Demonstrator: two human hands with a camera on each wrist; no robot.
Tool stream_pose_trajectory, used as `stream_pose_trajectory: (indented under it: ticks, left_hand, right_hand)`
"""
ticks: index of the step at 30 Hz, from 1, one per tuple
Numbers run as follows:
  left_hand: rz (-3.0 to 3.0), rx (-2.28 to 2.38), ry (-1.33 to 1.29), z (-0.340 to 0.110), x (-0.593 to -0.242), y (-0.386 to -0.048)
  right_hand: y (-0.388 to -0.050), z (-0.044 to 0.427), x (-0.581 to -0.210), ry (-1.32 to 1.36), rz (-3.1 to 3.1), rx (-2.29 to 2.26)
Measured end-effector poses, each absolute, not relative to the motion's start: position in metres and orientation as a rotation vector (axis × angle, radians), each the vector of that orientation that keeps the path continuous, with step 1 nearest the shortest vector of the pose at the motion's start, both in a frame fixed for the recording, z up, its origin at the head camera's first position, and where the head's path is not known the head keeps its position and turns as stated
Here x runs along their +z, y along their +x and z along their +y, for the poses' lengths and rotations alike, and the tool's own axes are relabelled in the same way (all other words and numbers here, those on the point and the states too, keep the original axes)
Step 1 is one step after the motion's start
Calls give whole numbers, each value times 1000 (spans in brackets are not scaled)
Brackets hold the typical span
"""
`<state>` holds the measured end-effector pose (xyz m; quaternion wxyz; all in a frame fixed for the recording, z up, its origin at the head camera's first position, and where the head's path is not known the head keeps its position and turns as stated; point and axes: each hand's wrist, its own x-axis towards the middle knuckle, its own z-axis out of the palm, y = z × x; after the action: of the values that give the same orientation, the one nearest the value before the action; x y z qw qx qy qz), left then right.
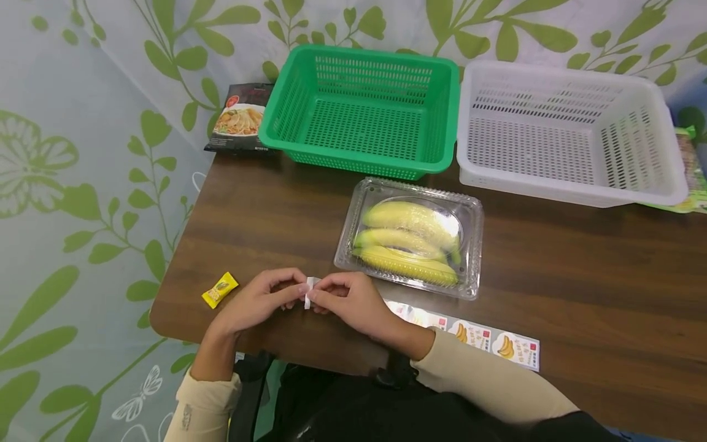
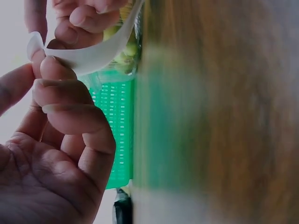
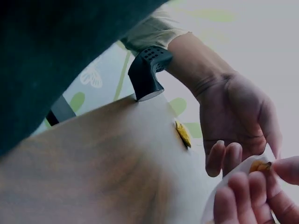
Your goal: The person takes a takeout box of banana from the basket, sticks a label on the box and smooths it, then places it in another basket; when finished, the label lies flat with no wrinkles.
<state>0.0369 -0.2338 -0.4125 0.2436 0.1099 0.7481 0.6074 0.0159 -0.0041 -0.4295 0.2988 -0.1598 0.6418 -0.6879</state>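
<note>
Between both hands, above the table's front edge, is a white sticker strip (image 1: 310, 293), curved in the left wrist view (image 2: 96, 57). The left hand (image 1: 265, 299) pinches one end with thumb and fingertips. The right hand (image 1: 353, 301) pinches it close beside, fingertips nearly meeting the left's; a banana picture shows on the strip (image 3: 259, 165) in the right wrist view. Beyond the hands lies a closed clear box (image 1: 472, 245) with several bananas (image 1: 405, 258) in it. A row of banana stickers (image 1: 516, 348) lies flat, partly under the right forearm.
Behind the box stand a green basket (image 1: 359, 162) and a white basket (image 1: 552, 187), side by side. A dark noodle packet (image 1: 240, 120) lies left of the green basket, a small yellow packet (image 1: 220, 290) left of the hands. Another packet (image 1: 697, 172) is at the far right.
</note>
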Motion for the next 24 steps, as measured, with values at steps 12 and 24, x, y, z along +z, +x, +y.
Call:
stream_pose_trajectory:
  ticks: [12,24]
  left_hand:
    - [1938,1748,312,-236,-415,31]
    - [1953,1768,274,-237,-416,36]
  right_hand:
    - [12,-6,-432,-346,1645,-1857]
    - [17,-3,-432,-363,1699,-1883]
